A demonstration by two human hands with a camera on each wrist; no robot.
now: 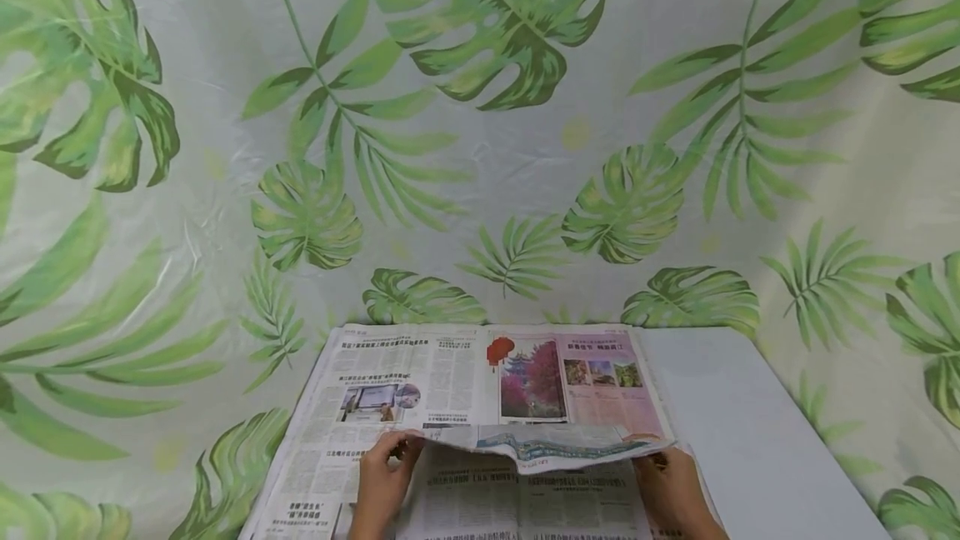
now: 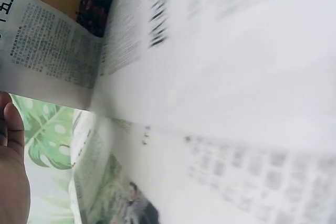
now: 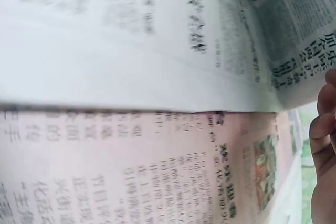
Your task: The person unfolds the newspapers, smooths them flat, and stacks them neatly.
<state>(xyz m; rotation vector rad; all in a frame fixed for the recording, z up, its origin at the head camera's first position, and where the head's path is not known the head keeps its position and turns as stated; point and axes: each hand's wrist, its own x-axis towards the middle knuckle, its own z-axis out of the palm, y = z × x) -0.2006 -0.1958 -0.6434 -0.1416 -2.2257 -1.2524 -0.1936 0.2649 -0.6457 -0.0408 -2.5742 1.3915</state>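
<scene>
A newspaper sheet (image 1: 555, 486) is raised between my two hands, its top edge bent over and sagging in the middle. The left hand (image 1: 386, 473) pinches its upper left corner between thumb and fingers. At the upper right corner the right hand (image 1: 671, 490) grips the paper. Beneath lies a spread-out newspaper (image 1: 450, 357) with a red lantern picture and a pink page. In the left wrist view, part of the left hand (image 2: 13, 166) shows at the left edge beside the raised sheet. The right wrist view shows the right hand's fingers (image 3: 323, 127) at the paper's edge.
The papers lie on a white table (image 1: 742, 415), whose bare surface shows on the right. A curtain (image 1: 525, 165) with green leaf prints hangs behind the table and around its sides.
</scene>
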